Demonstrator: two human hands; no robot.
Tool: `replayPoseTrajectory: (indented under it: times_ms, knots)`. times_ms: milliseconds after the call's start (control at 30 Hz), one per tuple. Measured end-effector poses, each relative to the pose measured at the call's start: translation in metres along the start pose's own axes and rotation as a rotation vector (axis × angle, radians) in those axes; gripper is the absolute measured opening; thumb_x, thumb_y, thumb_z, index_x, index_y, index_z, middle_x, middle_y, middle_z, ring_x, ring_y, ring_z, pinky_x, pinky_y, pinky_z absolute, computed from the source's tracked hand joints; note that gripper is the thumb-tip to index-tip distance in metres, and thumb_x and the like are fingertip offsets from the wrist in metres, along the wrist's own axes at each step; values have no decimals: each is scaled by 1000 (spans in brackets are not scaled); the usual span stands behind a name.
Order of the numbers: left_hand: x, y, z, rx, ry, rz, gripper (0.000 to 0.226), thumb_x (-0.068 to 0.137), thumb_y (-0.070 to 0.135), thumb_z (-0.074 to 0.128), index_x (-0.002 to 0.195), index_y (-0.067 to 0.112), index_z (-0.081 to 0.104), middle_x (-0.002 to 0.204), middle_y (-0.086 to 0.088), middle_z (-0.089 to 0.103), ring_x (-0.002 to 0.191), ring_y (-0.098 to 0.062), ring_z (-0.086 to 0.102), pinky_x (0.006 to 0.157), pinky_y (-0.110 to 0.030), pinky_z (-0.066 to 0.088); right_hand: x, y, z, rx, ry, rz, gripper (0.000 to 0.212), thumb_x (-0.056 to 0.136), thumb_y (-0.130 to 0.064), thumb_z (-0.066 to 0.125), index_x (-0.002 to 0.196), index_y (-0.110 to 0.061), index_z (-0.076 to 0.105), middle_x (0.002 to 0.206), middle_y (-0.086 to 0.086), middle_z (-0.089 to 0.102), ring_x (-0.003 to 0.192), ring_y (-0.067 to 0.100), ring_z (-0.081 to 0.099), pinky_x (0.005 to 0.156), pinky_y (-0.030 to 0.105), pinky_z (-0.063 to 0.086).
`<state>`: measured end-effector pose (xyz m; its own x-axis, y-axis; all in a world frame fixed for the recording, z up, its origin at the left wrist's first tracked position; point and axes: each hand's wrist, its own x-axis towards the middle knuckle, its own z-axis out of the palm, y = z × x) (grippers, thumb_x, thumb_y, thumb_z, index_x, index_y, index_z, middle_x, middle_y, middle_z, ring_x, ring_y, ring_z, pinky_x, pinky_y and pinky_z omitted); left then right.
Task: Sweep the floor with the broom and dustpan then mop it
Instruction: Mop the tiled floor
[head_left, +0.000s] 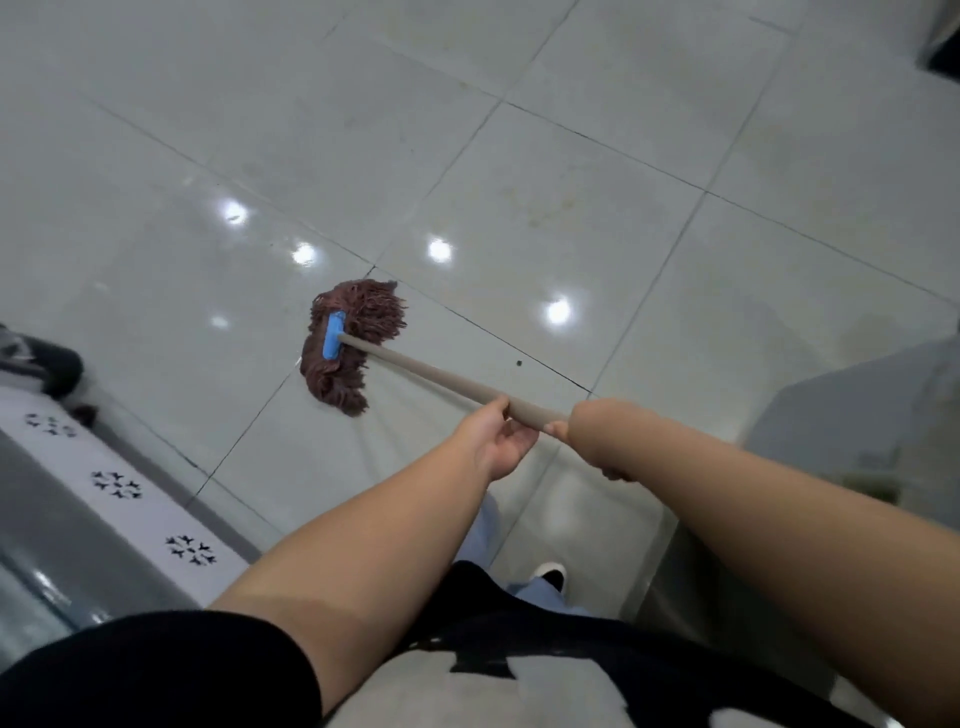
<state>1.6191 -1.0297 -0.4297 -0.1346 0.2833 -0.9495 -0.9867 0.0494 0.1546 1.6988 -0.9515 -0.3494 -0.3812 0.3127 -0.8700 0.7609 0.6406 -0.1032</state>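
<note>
We judge the mopping step is in hand; no broom or dustpan shows. The mop (353, 345), brown strands on a blue clamp, lies flat on the tiled floor (571, 171) at a grout crossing. Left hand (496, 439) wraps the handle (431, 374) from beneath, fingers curled round it; right hand (587, 431) clasps it just behind, though its fingers are mostly hidden by the wrist. Next move calls for a drag toward the small dark speck (518, 363) beside the handle. A patterned strip (117, 486) borders the left; a grey object (852, 415) stands close on the right and may limit the swing.
</note>
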Motion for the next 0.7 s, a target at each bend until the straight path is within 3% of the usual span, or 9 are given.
replayPoseTrajectory:
  times_ms: [167, 233, 367, 433, 500, 600, 700]
  knots:
    - [6, 97, -33, 123, 35, 58, 24, 101, 12, 36, 86, 0, 50, 89, -16, 59, 72, -25, 59, 53, -30, 56, 41, -91, -35, 181, -93, 33, 42, 103, -33, 29, 65, -14, 30, 58, 12, 43, 44, 18, 39, 46, 22, 32]
    - [7, 140, -50, 140, 46, 82, 22, 99, 9, 36, 86, 2, 52, 85, -15, 59, 71, -24, 59, 48, -26, 55, 59, -133, -45, 226, -106, 3, 40, 103, -23, 29, 63, -22, 25, 58, 9, 43, 45, 17, 39, 49, 23, 34]
    - [7, 224, -93, 119, 104, 172, 22, 100, 17, 36, 97, 7, 55, 89, -10, 60, 71, -22, 60, 53, -25, 54, 85, -228, -72, 416, -162, -67, 39, 102, -21, 32, 63, -20, 30, 51, 5, 43, 41, 13, 40, 38, 9, 32]
    - [2, 260, -111, 109, 127, 220, 31, 100, 28, 36, 114, 11, 58, 99, -4, 61, 85, -20, 60, 65, -25, 52, 101, -280, -88, 425, -199, -88, 39, 101, -17, 35, 62, -15, 33, 45, 5, 42, 45, 12, 37, 35, 10, 29]
    - [-6, 292, -126, 133, 130, 267, 42, 99, 38, 34, 129, 17, 54, 117, 2, 58, 118, -18, 49, 87, -27, 43, 112, -326, -106, 435, -220, -73, 40, 101, -19, 34, 63, -7, 36, 37, 10, 41, 39, 14, 38, 38, 13, 31]
    - [-17, 335, -146, 63, 130, 310, 51, 98, 45, 30, 132, 13, 52, 133, 4, 53, 137, -16, 32, 102, -33, 32, 126, -384, -130, 444, -218, -144, 33, 101, -14, 34, 68, -10, 37, 61, 9, 40, 50, 18, 38, 48, 28, 34]
    - [-19, 366, -162, -15, 118, 289, 58, 96, 52, 31, 128, 10, 54, 116, 2, 52, 125, -20, 45, 94, -33, 40, 141, -432, -154, 467, -184, -187, 34, 97, -9, 39, 66, -18, 32, 70, 0, 36, 59, 12, 36, 57, 24, 36]
